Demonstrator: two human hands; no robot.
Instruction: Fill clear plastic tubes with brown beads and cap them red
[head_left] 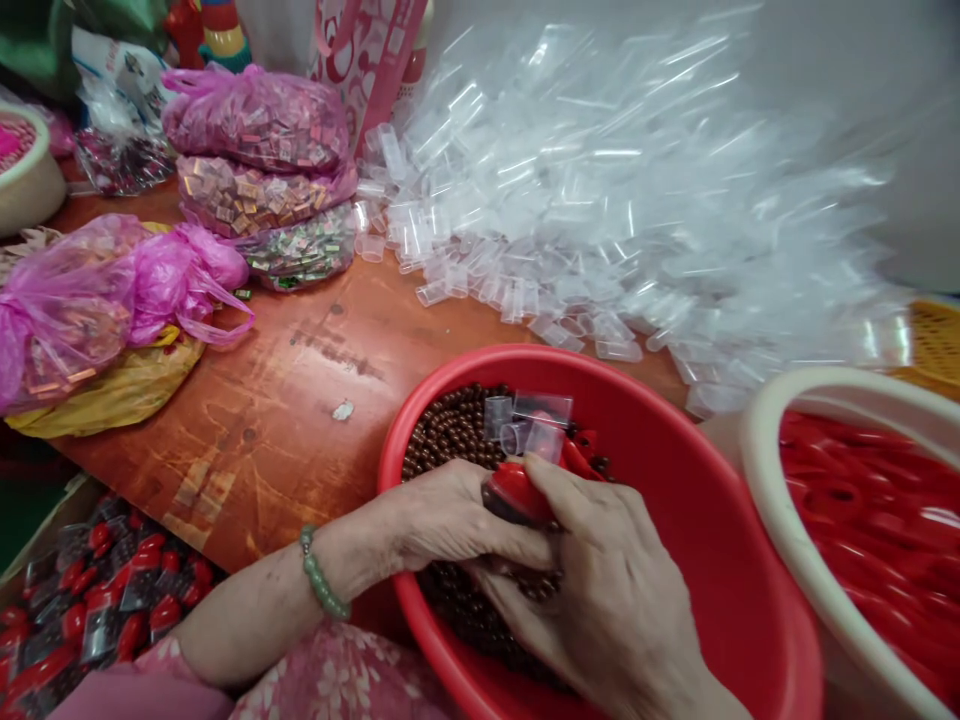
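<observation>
Both hands meet over a red basin that holds small round brown balls. Between them is a small red-capped container that looks dark inside. My left hand, with a green bead bracelet at its wrist, closes around it from the left. My right hand wraps it from the right, thumb against the red cap. Fingers hide its lower part. Just beyond the fingers, several clear plastic tubes and a few red caps lie on the balls.
A large heap of clear tubes covers the back of the wooden table. Right of the basin stands a cream tub of red parts. Pink bags sit at the left. Red-capped filled containers lie in a box at lower left.
</observation>
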